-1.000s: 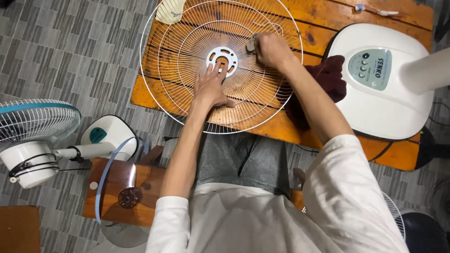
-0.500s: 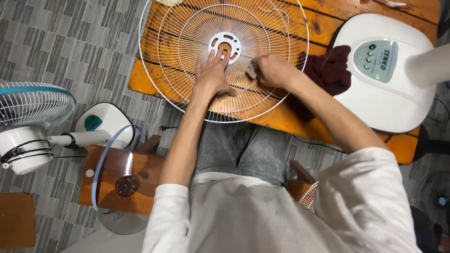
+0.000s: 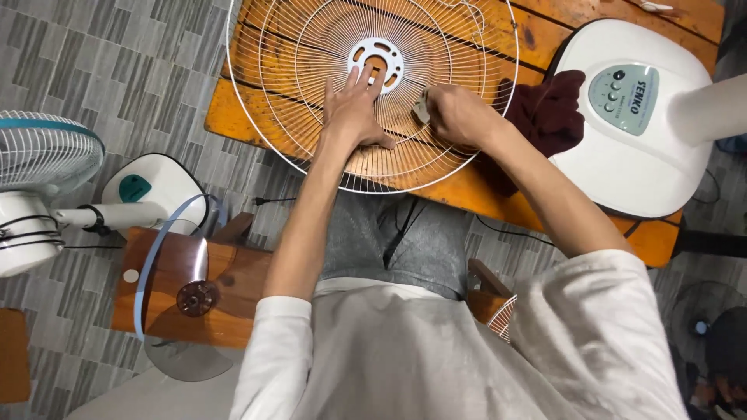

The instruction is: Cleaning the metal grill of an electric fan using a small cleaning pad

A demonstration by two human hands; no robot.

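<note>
Hands at a round white wire fan guard (image 3: 311,117) on the orange wooden tabletop (image 3: 233,109).
Left hand (image 3: 354,109) lies flat, fingers released, on the radial wires; right hand (image 3: 459,115) is clenched around a small pale object (image 3: 421,107) beside a dark red cloth (image 3: 548,117).

The floor (image 3: 117,78) had grey striped tiles laid in a zigzag. A low orange wooden table (image 3: 560,31) stood on it.

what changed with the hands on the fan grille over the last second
The right hand, closed on a small grey cloth-like piece, slid from the grille's upper right down toward its middle right, closer to the left hand. The left hand stayed flat on the white wire fan grille, fingers by the centre ring. The grille, wooden table, dark red cloth and white fan base kept their places.
</note>
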